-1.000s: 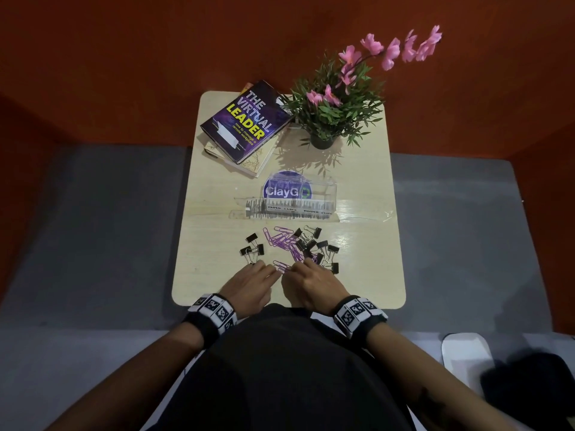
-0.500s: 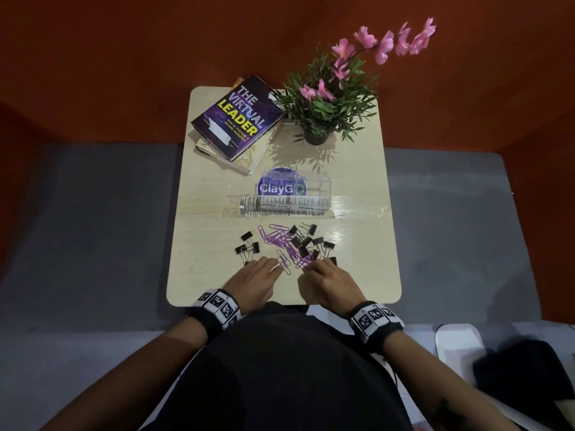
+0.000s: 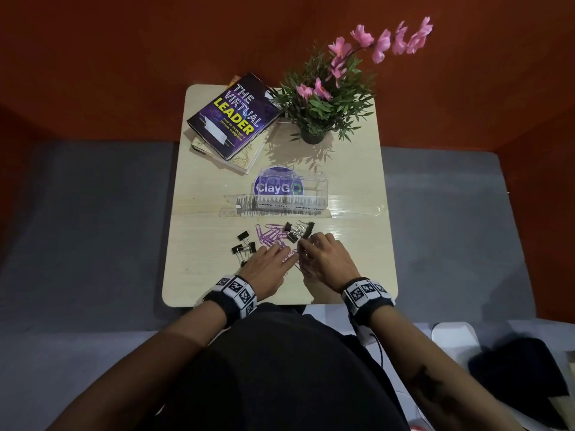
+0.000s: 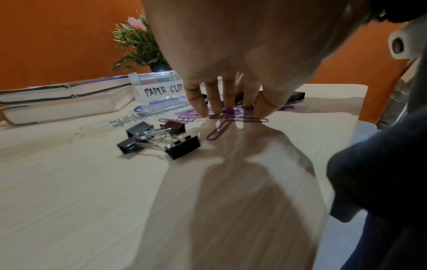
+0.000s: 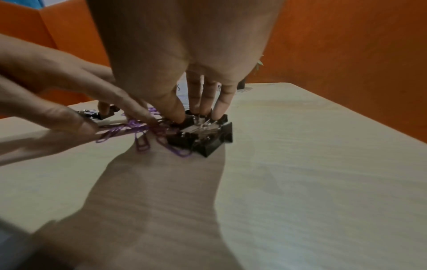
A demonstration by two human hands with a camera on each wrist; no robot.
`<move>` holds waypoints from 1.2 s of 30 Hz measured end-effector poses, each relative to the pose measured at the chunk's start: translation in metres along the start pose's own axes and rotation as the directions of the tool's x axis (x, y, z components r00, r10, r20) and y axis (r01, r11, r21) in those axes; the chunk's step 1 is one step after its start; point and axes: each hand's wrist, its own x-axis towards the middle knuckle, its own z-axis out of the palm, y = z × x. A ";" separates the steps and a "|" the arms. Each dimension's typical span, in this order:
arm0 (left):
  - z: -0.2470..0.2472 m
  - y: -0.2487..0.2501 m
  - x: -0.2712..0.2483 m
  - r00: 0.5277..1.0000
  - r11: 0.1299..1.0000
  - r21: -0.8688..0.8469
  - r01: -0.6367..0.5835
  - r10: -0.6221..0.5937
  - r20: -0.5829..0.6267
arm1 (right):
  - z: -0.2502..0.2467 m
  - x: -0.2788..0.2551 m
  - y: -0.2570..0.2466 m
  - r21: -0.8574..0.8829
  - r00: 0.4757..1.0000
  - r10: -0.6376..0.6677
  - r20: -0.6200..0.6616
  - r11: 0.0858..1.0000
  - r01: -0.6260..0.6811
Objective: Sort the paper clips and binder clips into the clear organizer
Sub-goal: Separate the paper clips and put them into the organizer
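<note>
both hands have moved forward over the last second, from the near edge of the pile into its middle, which suggests the sorting is only starting: nothing appears to be in the clear organizer (image 3: pixel 291 194) yet, though its inside is hard to read through the glare. the left hand (image 3: pixel 270 269) lies flat with straight, spread fingers, its fingertips (image 4: pixel 203 111) pressing down on the purple paper clips (image 3: pixel 269 234) and holding none of them. the right hand (image 3: pixel 323 259) reaches into the cluster of black binder clips (image 5: pixel 203 135) just beside those paper clips; its fingers stand on and among the clips' wire handles, and whether thumb and fingers have pinched one cannot be told from the wrist view. a smaller group of black binder clips (image 4: pixel 159 138) sits just left of the left hand, untouched. the organizer stands beyond both hands' fingertips, past the pile, its hand-lettered "paper clips" label (image 4: pixel 161 90) facing the person. farther back on the bench (image 3: pixel 199 244), beyond the organizer, lie a stack of books (image 3: pixel 233 119) and a potted plant with pink flowers (image 3: pixel 326 107). paper clips and binder clips overlap between the two hands, so they likely need separating before either kind goes forward.
</note>
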 end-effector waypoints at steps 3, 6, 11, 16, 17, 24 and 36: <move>0.005 -0.012 -0.010 1.000 1.000 0.009 0.017 -0.017 0.004 | -0.002 -0.003 0.012 0.007 0.999 0.038 0.006 0.999 -0.038; 0.006 -0.018 -0.017 1.000 1.000 0.017 0.026 -0.026 -0.010 | -0.006 -0.007 0.018 0.036 0.998 0.056 -0.036 0.998 -0.055; 0.006 -0.006 -0.008 0.997 0.999 0.017 -0.030 0.031 -0.069 | -0.005 -0.015 0.010 0.086 0.988 0.029 -0.151 0.996 -0.016; 0.008 0.007 0.007 0.994 0.994 0.031 -0.105 0.105 -0.013 | 0.007 -0.018 0.009 0.018 0.998 -0.035 -0.044 0.999 0.036; 0.009 0.006 0.007 0.995 0.995 0.031 -0.100 0.100 -0.005 | 0.009 -0.019 0.012 0.002 1.000 -0.017 -0.022 1.000 0.017; 0.009 -0.012 -0.007 0.998 0.998 0.018 -0.060 0.061 -0.030 | 0.003 -0.031 0.026 0.030 0.992 0.054 -0.119 0.998 -0.050; 0.016 -0.004 -0.004 0.981 0.979 0.056 -0.196 0.195 0.014 | 0.012 -0.038 0.032 0.044 0.996 0.011 -0.087 0.999 -0.008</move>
